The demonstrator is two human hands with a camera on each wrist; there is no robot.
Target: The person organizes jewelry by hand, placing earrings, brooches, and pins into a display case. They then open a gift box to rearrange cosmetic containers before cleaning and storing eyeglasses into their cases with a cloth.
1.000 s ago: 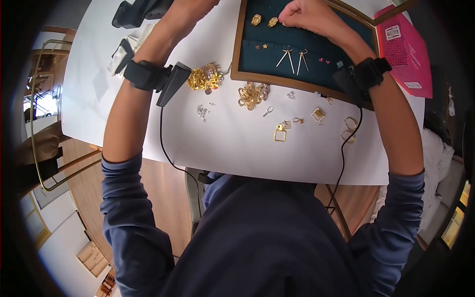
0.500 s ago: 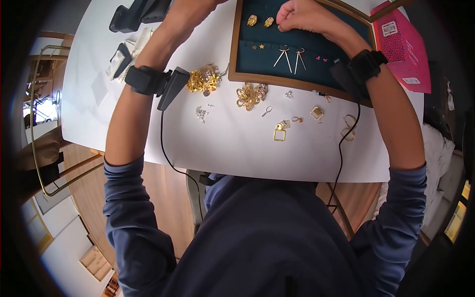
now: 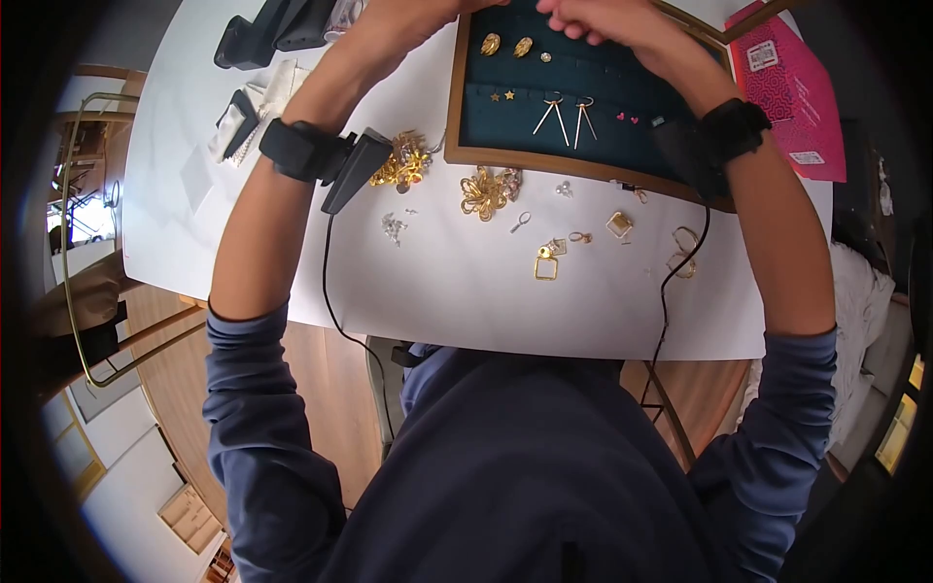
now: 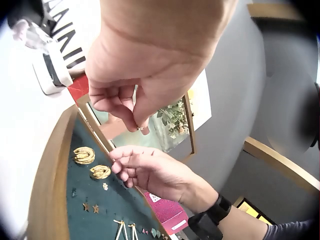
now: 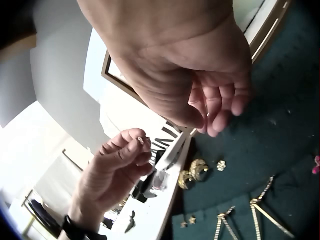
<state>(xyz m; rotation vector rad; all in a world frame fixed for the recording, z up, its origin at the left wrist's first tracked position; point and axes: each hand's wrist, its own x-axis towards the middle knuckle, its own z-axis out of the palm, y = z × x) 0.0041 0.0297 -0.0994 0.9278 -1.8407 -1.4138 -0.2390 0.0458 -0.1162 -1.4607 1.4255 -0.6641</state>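
Note:
My left hand (image 4: 145, 75) pinches a small sparkly stud earring (image 4: 140, 128) between thumb and fingertips, above the jewelry box (image 3: 544, 160). Facing it, my right hand (image 5: 200, 75) hovers over the box's dark green pad with loosely bent fingers and nothing visible in them. On the pad, a matching-looking round stud (image 5: 221, 165) sits beside two gold textured earrings (image 3: 523, 47). Below these are star studs (image 3: 509, 95), long bar drop earrings (image 3: 583, 121) and pink studs (image 3: 627, 119). In the head view the left fingertips are cut off by the top edge.
On the white table (image 3: 466, 311) before the box lie a gold jewelry heap (image 3: 403, 160), a gold looped flower piece (image 3: 483, 192), clear pieces (image 3: 393, 228), square gold earrings (image 3: 546, 267) and hoops (image 3: 684, 253). A pink package (image 3: 797, 107) stands right; the mirrored lid (image 4: 175, 125) is raised.
My right hand has lifted off the pad and up, uncovering the round stud beside the gold earrings. The left hand has moved right, toward the box.

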